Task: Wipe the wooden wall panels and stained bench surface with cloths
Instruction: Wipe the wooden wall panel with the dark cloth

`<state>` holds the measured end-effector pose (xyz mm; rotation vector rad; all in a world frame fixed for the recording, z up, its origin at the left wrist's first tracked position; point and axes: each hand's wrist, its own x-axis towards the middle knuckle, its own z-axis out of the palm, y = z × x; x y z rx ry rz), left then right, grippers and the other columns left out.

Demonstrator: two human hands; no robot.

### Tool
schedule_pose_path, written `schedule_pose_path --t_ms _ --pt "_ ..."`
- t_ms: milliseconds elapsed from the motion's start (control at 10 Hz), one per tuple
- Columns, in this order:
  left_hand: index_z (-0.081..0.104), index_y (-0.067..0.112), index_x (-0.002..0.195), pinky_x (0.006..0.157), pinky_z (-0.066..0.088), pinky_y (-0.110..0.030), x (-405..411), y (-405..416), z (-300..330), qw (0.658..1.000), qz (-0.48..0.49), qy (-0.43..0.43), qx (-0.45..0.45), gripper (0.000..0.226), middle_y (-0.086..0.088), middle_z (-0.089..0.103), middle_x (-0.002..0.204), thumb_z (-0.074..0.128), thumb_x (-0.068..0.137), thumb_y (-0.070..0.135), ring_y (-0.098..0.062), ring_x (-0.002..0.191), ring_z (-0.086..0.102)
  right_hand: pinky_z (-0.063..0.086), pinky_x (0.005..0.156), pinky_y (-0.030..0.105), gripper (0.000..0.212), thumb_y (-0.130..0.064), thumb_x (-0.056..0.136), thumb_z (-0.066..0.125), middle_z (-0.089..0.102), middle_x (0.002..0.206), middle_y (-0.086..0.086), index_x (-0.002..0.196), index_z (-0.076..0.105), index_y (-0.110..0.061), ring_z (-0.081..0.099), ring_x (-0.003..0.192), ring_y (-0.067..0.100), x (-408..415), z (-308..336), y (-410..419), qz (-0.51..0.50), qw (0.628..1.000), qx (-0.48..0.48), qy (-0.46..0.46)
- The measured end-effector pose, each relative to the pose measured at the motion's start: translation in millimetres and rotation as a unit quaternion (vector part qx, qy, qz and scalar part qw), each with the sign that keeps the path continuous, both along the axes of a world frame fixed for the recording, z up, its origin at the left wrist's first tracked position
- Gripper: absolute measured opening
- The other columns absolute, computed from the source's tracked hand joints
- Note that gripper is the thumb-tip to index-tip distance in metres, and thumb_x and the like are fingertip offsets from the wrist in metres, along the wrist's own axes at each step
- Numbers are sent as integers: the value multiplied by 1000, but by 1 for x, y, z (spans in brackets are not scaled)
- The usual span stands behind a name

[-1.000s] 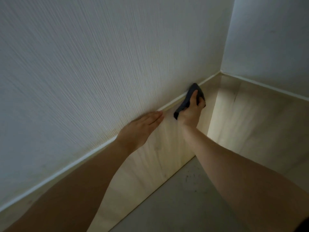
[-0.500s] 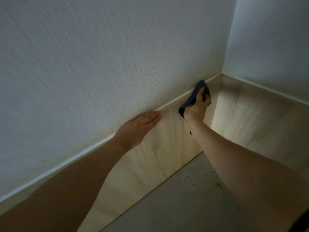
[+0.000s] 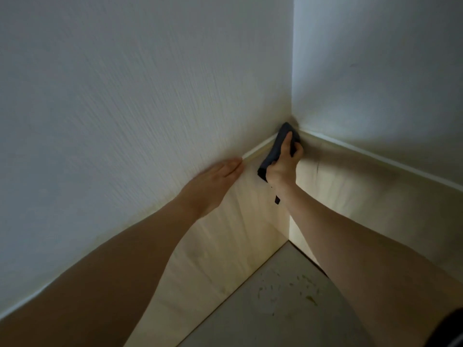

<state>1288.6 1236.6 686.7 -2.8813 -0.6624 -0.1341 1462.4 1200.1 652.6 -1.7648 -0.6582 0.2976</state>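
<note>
My right hand (image 3: 284, 164) grips a dark grey cloth (image 3: 275, 149) and presses it against the top of the pale wooden wall panel (image 3: 225, 241), right in the corner where two walls meet. My left hand (image 3: 213, 182) lies flat with straight fingers across the seam between the white textured wall and the panel, a short way left of the cloth. A second wooden panel (image 3: 363, 196) runs off to the right from the corner. Below lies the grey bench surface (image 3: 288, 301) with small brownish stains.
White textured walls (image 3: 150, 83) rise above both panels, divided from them by a thin white trim strip (image 3: 375, 159). The corner is tight, with the two panels meeting at a vertical edge (image 3: 289, 229). A dark edge of clothing shows at the bottom right.
My right hand has slid the cloth rightward along the panel's top edge into the corner. My left hand has stayed flat on the wall, and the camera view shifted toward the corner.
</note>
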Motion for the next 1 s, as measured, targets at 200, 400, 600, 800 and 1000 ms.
schedule_pose_path --t_ms 200,400,600,800,1000 --pt "49 -3 133 98 37 -42 -1 5 -13 996 -57 -18 64 72 -18 53 135 72 66 -16 -31 117 58 16 100 16 68 -6 94 47 12 157 5 151 14 -20 20 141 23 -39 -7 -22 68 996 39 37" --pt "45 1 138 104 39 -41 -3 5 -14 995 -59 -3 77 54 -14 47 142 29 86 2 -27 127 50 18 113 34 82 0 88 51 -2 158 4 152 6 -22 13 143 27 -52 -27 -13 90 995 15 52" --pt "46 -1 136 100 46 -42 -1 11 -20 995 -60 4 80 59 -15 48 140 20 84 1 -28 124 53 32 107 38 73 -3 91 47 13 154 10 151 10 -21 29 136 32 3 -38 -1 41 992 -37 115" --pt "47 -2 135 99 46 -44 -1 6 -16 994 -68 2 80 58 -18 50 137 20 84 1 -30 122 54 45 93 24 52 -52 98 33 50 128 4 138 34 -18 53 106 8 -40 -35 -2 15 998 48 -41" --pt "45 -2 137 104 37 -40 -2 11 -19 993 -62 -1 101 61 -17 49 139 20 81 -2 -29 124 52 33 90 24 52 -50 100 28 43 131 -2 144 25 -23 47 112 11 -1 -36 8 -37 996 50 59"
